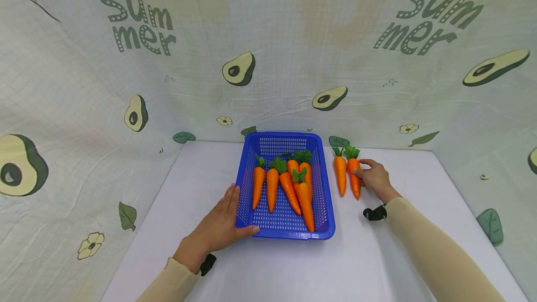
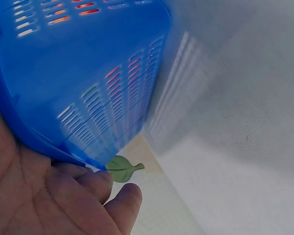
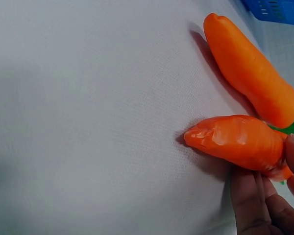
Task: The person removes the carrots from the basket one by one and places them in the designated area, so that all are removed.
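A blue plastic basket [image 1: 289,235] with slotted walls holds several orange carrots [image 1: 271,190] with green leafy tops. My left hand [image 1: 220,220] rests along the basket's left rim, fingers fairly straight and thumb over the near corner; in the left wrist view its palm touches the rim. Right of the basket, two more carrots lie side by side on the table. My right hand [image 1: 375,180] pinches the outer carrot [image 3: 240,142] between thumb and fingers near its leafy end. The inner carrot [image 3: 250,68] lies beside it, untouched.
A white cloth-covered table [image 1: 277,274] lies under everything. Printed cloth [image 1: 285,59] with avocados and lettering hangs behind and at both sides, meeting the table's back edge just beyond the basket. Dark wrist cameras [image 1: 375,213] sit on both wrists.
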Motion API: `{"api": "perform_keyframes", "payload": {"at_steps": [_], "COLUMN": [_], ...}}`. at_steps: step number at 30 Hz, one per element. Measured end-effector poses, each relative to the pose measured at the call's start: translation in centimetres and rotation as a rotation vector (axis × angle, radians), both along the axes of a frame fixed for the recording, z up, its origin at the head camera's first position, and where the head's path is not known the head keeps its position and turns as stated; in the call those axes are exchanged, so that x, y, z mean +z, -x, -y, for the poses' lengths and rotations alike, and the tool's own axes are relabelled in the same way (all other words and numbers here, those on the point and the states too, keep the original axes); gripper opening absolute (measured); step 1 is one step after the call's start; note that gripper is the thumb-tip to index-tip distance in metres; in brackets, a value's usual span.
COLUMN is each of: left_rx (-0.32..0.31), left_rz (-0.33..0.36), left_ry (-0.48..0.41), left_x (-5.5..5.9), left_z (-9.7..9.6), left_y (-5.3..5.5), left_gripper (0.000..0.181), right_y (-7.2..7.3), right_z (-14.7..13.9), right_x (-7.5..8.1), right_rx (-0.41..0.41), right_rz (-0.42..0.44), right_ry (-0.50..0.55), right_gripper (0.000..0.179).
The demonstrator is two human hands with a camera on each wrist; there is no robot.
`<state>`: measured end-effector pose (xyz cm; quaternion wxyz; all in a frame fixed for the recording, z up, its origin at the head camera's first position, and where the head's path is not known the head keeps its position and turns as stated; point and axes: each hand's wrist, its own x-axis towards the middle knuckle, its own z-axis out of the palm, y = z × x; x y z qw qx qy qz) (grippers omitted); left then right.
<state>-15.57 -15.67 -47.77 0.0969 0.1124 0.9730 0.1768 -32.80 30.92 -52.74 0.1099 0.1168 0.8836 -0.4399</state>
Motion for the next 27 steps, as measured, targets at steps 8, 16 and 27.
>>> {"api": "perform_keyframes", "payload": {"at_steps": [8,16,27], "left_rx": [0.002,-0.001,0.006], "left_rz": [-0.001,-0.016,0.001], "left_ry": [0.004,0.020,0.003], "left_x": [-0.04,-0.26,-0.07], "left_z": [-0.06,-0.08,-0.10], "left_y": [0.00,0.08,0.07], "left_gripper": [0.131,0.131,0.131], "right_y": [-0.42,-0.69,-0.65], "right_z": [0.14,0.17,0.74], "right_x": [0.20,0.57,0.01], "right_rx": [0.010,0.009,-0.001], "right_rz": [-0.022,-0.039,-0.023], "right_ry": [-0.047,-0.076,-0.032], "right_gripper": [0.065,0.063,0.059]}}
